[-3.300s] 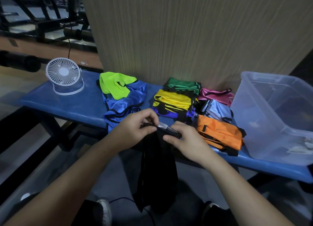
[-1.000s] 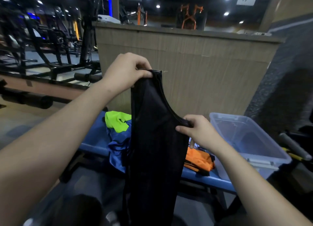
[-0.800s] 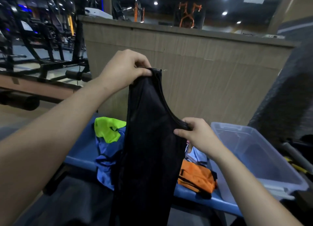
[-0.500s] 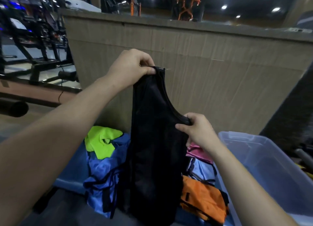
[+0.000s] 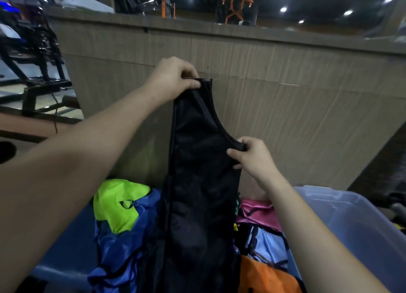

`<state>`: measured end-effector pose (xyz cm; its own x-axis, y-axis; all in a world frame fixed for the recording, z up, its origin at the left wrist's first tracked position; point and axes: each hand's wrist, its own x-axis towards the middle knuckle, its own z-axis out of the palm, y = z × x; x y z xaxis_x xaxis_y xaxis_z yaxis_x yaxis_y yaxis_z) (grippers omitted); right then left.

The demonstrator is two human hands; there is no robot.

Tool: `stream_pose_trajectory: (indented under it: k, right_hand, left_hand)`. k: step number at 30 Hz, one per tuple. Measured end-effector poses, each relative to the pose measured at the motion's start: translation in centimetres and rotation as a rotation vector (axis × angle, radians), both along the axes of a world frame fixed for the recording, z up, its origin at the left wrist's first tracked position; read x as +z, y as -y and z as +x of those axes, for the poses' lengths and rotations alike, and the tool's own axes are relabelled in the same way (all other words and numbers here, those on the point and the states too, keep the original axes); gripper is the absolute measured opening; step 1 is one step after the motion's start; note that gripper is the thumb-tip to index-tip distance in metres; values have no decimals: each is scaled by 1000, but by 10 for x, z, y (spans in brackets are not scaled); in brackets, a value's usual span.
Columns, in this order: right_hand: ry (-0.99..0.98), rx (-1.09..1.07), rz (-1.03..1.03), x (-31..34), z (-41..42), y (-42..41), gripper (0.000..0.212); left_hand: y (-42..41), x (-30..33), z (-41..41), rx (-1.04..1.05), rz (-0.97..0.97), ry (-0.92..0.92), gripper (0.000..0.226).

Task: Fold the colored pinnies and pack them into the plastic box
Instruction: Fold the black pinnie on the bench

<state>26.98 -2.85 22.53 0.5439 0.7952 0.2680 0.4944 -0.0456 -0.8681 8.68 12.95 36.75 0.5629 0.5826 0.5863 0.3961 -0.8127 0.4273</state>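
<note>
A black pinny (image 5: 197, 183) hangs upright in front of me, doubled lengthwise. My left hand (image 5: 173, 77) pinches its shoulder strap at the top. Lower down, my right hand (image 5: 252, 156) pinches the curved edge of its neckline. Behind it on the blue bench (image 5: 63, 253) lie a neon green pinny (image 5: 116, 205) and a blue pinny (image 5: 123, 248) on the left. Pink (image 5: 257, 211), light blue (image 5: 268, 246) and orange (image 5: 263, 277) folded pinnies sit on the right. The clear plastic box (image 5: 351, 222) stands at the far right.
A wood-grain partition wall (image 5: 285, 117) rises right behind the bench. Black gym machines (image 5: 33, 51) stand at the back left.
I have lifted the black pinny from bench height up in front of me. Over the last second the view tipped down and closer to the bench; both hands keep their hold.
</note>
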Motion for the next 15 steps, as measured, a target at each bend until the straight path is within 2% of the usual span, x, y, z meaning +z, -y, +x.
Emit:
stream_pose_trajectory:
  k: [6,11,15]
  right_hand:
    - [92,-38,-67,-13,8,-12,8]
    - [166,-68,-105,-29,2,-4,17]
    - [242,-78,-140,-40,-11,9,15]
  left_hand:
    - [-7,-25,-4,-52,41,-2,1]
    - [9,-48,-21,-112,29,12,9]
    - [32,-69,-41,-130,66,16,8]
